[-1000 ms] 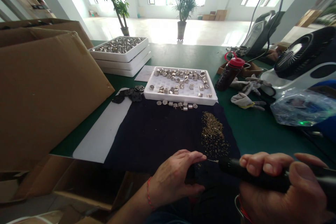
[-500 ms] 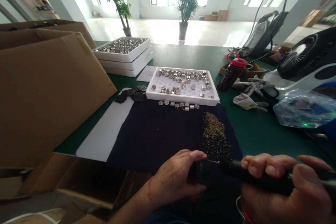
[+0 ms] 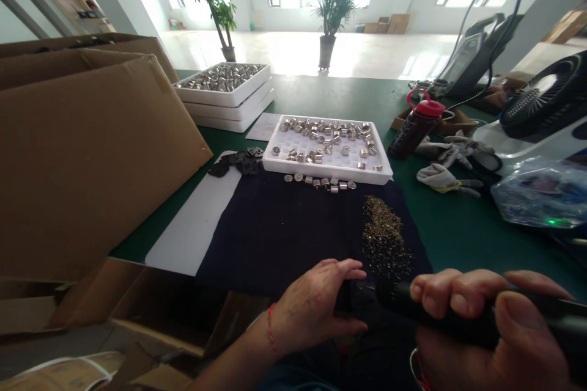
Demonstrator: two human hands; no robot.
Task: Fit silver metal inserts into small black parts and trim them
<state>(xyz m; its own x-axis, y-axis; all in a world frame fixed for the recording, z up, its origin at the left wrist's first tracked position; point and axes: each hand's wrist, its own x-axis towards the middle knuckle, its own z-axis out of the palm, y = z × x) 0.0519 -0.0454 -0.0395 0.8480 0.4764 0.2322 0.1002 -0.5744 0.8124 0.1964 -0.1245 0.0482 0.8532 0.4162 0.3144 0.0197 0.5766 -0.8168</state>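
Observation:
My right hand (image 3: 486, 330) is wrapped round a black pen-shaped power tool (image 3: 440, 308) whose thin tip points left. My left hand (image 3: 316, 308) is closed at the near edge of a dark cloth (image 3: 284, 232), pinching a small dark piece that I cannot make out, right at the tool's tip. A heap of brass-coloured shavings (image 3: 383, 235) lies on the cloth just beyond the tip. Farther back stands a white foam tray (image 3: 330, 165) with several small metal cylinders, and a short row of the same cylinders (image 3: 321, 182) lies in front of it.
A stack of white trays (image 3: 224, 95) full of metal parts stands at the back left. A big cardboard box (image 3: 77, 153) fills the left. A red-capped bottle (image 3: 415, 128), work gloves (image 3: 443, 162), a plastic bag (image 3: 541, 192) and a black fan (image 3: 545, 95) are on the right.
The view has shifted slightly. The tool's tip has come in closer to my left hand's fingers; both hands keep their grip.

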